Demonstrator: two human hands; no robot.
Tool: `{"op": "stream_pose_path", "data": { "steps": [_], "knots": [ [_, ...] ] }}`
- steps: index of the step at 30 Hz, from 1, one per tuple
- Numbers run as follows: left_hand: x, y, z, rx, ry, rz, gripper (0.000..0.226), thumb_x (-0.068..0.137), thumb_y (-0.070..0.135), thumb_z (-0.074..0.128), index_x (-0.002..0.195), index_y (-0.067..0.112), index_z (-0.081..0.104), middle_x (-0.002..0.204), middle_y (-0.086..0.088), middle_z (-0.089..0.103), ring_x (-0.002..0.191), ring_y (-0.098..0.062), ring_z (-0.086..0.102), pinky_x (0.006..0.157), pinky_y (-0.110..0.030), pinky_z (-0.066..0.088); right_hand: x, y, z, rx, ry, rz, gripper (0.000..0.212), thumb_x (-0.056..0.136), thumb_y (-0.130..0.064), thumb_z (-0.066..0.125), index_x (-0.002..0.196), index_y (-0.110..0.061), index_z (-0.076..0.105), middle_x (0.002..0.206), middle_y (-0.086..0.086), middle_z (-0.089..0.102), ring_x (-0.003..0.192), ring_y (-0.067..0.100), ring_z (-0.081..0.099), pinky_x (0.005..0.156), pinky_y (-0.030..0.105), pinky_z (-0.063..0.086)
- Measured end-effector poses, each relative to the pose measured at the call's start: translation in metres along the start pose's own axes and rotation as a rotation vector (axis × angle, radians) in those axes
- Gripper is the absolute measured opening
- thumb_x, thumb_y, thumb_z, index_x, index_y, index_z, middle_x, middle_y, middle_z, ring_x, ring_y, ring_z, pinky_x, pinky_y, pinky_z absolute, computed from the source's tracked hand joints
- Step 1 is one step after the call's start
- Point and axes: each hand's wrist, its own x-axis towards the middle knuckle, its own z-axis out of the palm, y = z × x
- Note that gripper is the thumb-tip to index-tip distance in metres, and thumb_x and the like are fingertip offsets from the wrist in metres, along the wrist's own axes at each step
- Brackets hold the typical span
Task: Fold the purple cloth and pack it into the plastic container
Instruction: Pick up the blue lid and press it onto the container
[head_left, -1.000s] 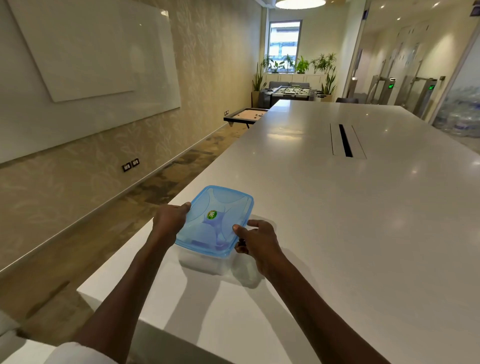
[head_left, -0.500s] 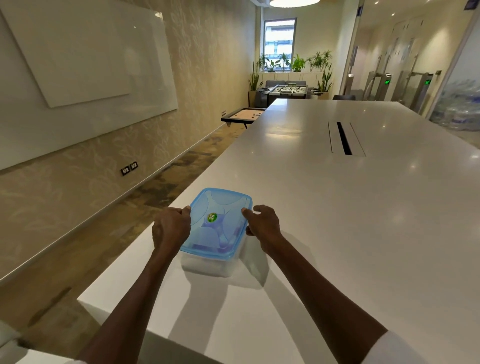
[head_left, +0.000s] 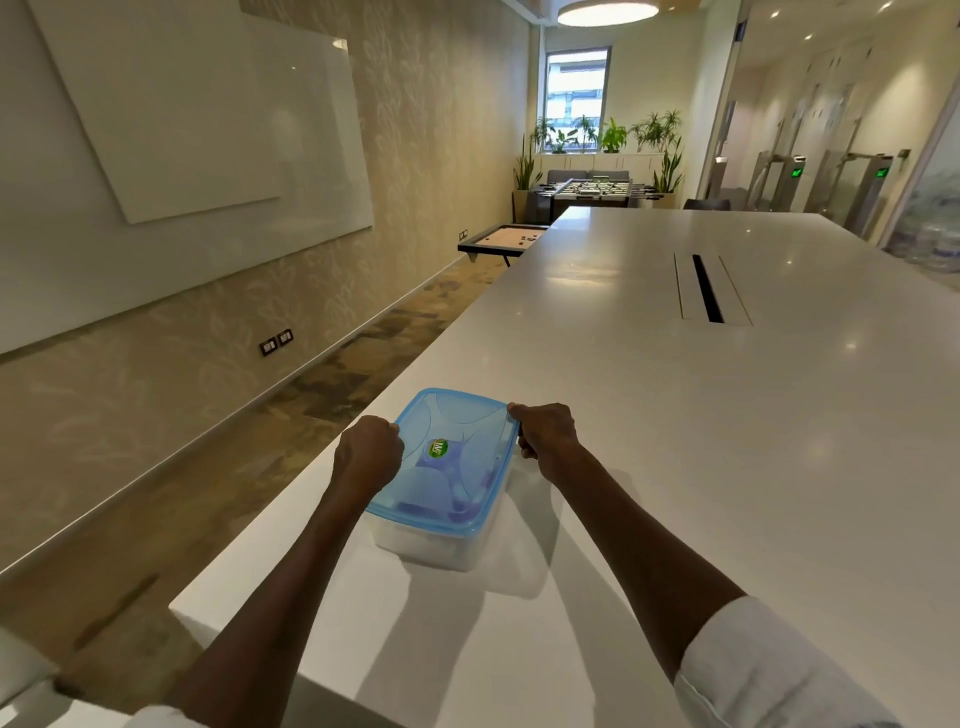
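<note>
White surface (head_left: 675, 441) carries the plastic container (head_left: 431, 540) near its front-left corner, blue lid (head_left: 447, 457) on top, both grips on the lid's far end. Left hand (head_left: 368, 453) grip is clenched on lid's left edge, right hand (head_left: 546, 435) grip is clenched on the far-right lid corner w/ fingers curled over the rim. Purple cloth (head_left: 470, 501) is inside container, seen thru the lid, below & btwn the two grips; green sticker (head_left: 438, 448) at lid center, btwn grips.
</note>
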Motion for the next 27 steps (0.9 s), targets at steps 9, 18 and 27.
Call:
{"op": "stream_pose_path", "data": {
  "steps": [9,18,27],
  "knots": [
    [0.048,0.015,0.007,-0.565,-0.133,-0.199,0.028,0.094,0.012,0.050,0.111,-0.003,0.066,0.102,-0.017,0.068,0.082,-0.022,0.052,0.080,-0.034,0.052,0.007,0.003,-0.001,-0.032,-0.018,-0.033,0.029,0.082,-0.022,0.072,0.065,-0.005,0.057,0.055,0.008,0.054,0.040,0.018,0.047,0.042,0.025,0.041],
    [0.065,0.031,0.014,-0.708,-0.149,-0.278,0.048,0.093,0.038,0.058,0.109,-0.008,0.061,0.104,-0.019,0.062,0.093,-0.033,0.061,0.079,-0.034,0.045,0.010,0.004,-0.003,-0.019,-0.053,-0.047,0.026,0.084,-0.020,0.070,0.070,-0.001,0.059,0.054,0.010,0.052,0.041,0.019,0.045,0.044,0.027,0.042],
    [0.075,0.026,0.016,-0.772,-0.209,-0.313,0.050,0.088,0.032,0.067,0.117,-0.009,0.061,0.121,-0.028,0.063,0.107,-0.041,0.063,0.098,-0.047,0.050,0.010,0.004,-0.004,-0.005,-0.059,-0.042,0.026,0.085,-0.020,0.070,0.075,0.001,0.059,0.058,0.011,0.053,0.042,0.019,0.045,0.044,0.026,0.042]
  ]
}}
